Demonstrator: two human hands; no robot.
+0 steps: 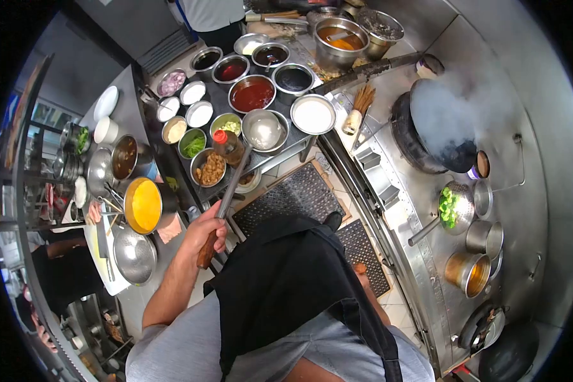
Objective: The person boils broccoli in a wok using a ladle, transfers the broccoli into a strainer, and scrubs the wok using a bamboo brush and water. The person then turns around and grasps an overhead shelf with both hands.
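My left hand [204,237] is closed around the wooden handle of a long metal ladle [233,181]. The ladle's bowl, with clear liquid in it, is over a metal container [280,132] at the front of the row of sauces. Beside the ladle shaft stands a red-capped bottle [229,148]. Chunks of brown food fill a bowl [208,167] to its left. Only a small part of my right hand [361,269] shows, low beside the black apron, and its fingers cannot be made out.
At right, a smoking wok [426,121] is on the stove; a perforated ladle [466,207] there holds green pieces. Sauce bowls [253,93] stand ahead. On the left counter are a pot of yellow liquid [148,205] and a strainer [135,256]. Two other people are partly visible, ahead and left.
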